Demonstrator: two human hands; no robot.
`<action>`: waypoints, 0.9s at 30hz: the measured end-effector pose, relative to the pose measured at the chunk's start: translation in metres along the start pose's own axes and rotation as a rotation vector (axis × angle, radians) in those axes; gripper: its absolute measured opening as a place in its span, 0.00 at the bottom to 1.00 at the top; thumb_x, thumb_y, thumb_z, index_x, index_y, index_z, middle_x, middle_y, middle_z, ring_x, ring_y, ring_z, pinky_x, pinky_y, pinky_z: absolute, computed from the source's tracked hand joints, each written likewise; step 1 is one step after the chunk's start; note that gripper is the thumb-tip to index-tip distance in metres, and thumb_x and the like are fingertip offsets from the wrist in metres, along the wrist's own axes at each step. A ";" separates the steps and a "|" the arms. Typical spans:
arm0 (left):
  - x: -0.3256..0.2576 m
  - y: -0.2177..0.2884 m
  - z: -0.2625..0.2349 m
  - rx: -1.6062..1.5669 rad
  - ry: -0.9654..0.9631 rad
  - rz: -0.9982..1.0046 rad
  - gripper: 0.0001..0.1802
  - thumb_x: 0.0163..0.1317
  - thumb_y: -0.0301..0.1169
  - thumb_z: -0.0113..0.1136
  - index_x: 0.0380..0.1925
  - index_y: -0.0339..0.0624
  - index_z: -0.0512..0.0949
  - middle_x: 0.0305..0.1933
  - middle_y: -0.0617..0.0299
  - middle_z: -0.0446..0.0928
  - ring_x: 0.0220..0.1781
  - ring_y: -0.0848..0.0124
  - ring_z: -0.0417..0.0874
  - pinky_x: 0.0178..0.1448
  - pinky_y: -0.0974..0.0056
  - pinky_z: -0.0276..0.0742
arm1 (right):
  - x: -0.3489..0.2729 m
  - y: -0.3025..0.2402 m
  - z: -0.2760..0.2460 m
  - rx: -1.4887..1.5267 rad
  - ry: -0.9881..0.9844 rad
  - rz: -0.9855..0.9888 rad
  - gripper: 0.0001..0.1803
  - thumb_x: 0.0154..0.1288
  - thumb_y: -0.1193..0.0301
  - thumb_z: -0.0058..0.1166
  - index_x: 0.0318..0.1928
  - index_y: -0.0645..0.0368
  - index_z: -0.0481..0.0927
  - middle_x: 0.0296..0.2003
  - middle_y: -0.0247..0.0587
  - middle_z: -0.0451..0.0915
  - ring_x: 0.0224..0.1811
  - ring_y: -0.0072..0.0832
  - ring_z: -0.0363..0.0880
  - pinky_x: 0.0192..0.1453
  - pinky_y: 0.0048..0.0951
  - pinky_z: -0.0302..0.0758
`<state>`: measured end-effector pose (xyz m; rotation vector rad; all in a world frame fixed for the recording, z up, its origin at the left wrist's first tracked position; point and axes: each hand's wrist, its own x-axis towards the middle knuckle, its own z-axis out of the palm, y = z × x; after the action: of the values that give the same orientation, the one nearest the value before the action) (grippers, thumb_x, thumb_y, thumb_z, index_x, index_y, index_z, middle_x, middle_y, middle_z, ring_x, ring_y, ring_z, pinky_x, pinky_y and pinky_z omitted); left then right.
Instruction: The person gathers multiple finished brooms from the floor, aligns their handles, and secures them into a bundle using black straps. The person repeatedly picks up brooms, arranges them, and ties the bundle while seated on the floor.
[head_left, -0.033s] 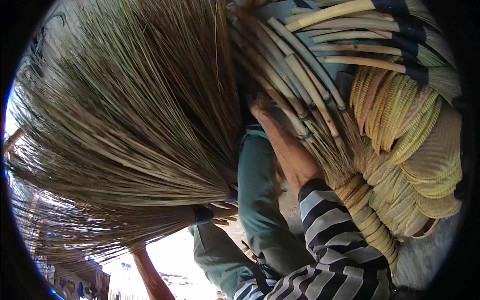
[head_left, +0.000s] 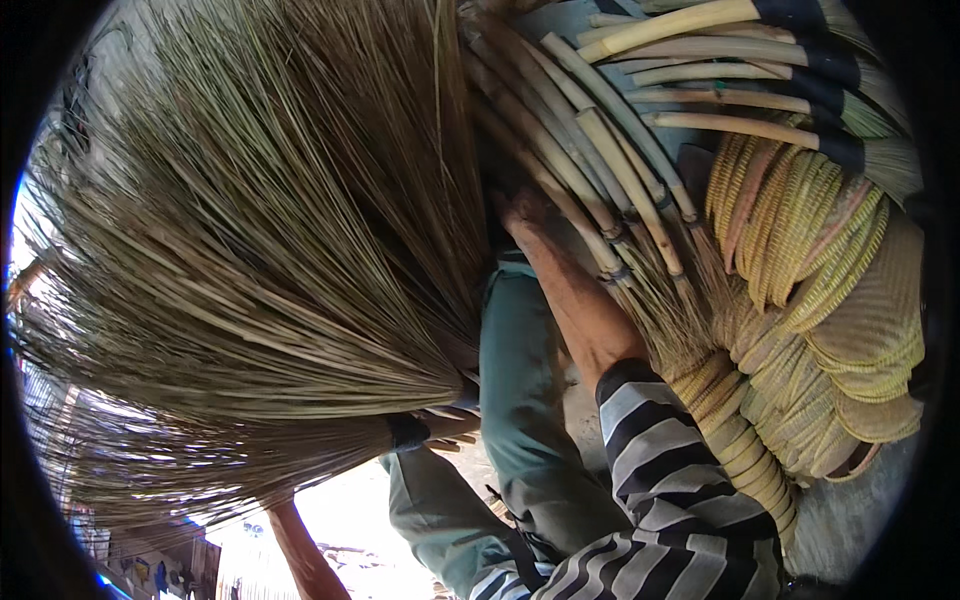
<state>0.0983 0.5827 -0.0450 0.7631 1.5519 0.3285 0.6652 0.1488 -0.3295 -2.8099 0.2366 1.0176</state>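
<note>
A great mass of long brown and greenish broom bristles (head_left: 270, 220) fans out over the left half, hanging across my lap. Below it lies a smaller broom with a dark binding (head_left: 407, 431) and short wooden stubs. My left forearm (head_left: 303, 548) rises behind the lower bristles, which hide the left hand. My right hand (head_left: 522, 208) is just past my knee, between the bristle mass and a group of brooms with bamboo handles (head_left: 612, 160). Shadow and bristles cover its fingers, so I cannot tell what it grips.
Several pale-handled brooms with black bindings (head_left: 838, 148) lie at the upper right. Below them sit stacked yellow woven, ribbed rolls (head_left: 795, 225) and a coiled wrapped bundle (head_left: 735, 440). My green trouser leg (head_left: 525, 370) is in the middle. Bright ground shows at the bottom.
The whole scene sits slightly farther right in the picture. Both arms keep nearly the same place, and nothing is visibly taken hold of or let go.
</note>
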 end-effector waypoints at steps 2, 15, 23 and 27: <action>-0.002 0.000 0.000 0.021 0.024 -0.002 0.15 0.77 0.36 0.58 0.56 0.44 0.84 0.54 0.56 0.88 0.50 0.64 0.87 0.56 0.55 0.84 | 0.013 -0.001 0.013 -0.040 0.035 0.029 0.31 0.78 0.45 0.55 0.66 0.55 0.81 0.59 0.54 0.86 0.64 0.53 0.84 0.71 0.56 0.78; 0.009 -0.029 -0.034 -0.017 -0.006 0.048 0.13 0.79 0.40 0.57 0.55 0.49 0.82 0.50 0.63 0.85 0.43 0.72 0.83 0.44 0.63 0.81 | -0.059 0.017 -0.175 0.605 -0.427 0.001 0.09 0.80 0.67 0.55 0.39 0.54 0.80 0.23 0.33 0.79 0.17 0.22 0.67 0.17 0.32 0.61; 0.011 -0.044 -0.059 -0.494 0.314 -0.174 0.09 0.80 0.42 0.55 0.42 0.55 0.81 0.31 0.76 0.78 0.23 0.80 0.69 0.28 0.70 0.67 | -0.229 -0.023 -0.273 0.198 -0.395 -0.203 0.15 0.79 0.61 0.54 0.40 0.57 0.88 0.32 0.35 0.84 0.37 0.25 0.80 0.45 0.36 0.76; -0.004 -0.037 -0.023 -0.768 0.314 -0.137 0.14 0.79 0.40 0.52 0.30 0.55 0.74 0.22 0.77 0.70 0.18 0.80 0.66 0.23 0.69 0.64 | -0.356 -0.087 -0.276 0.145 -0.619 -0.595 0.16 0.81 0.62 0.50 0.41 0.59 0.85 0.34 0.40 0.85 0.38 0.29 0.82 0.46 0.39 0.79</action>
<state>0.0656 0.5578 -0.0614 0.0009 1.5831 0.9073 0.5842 0.2170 0.1170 -2.0774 -0.5324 1.5255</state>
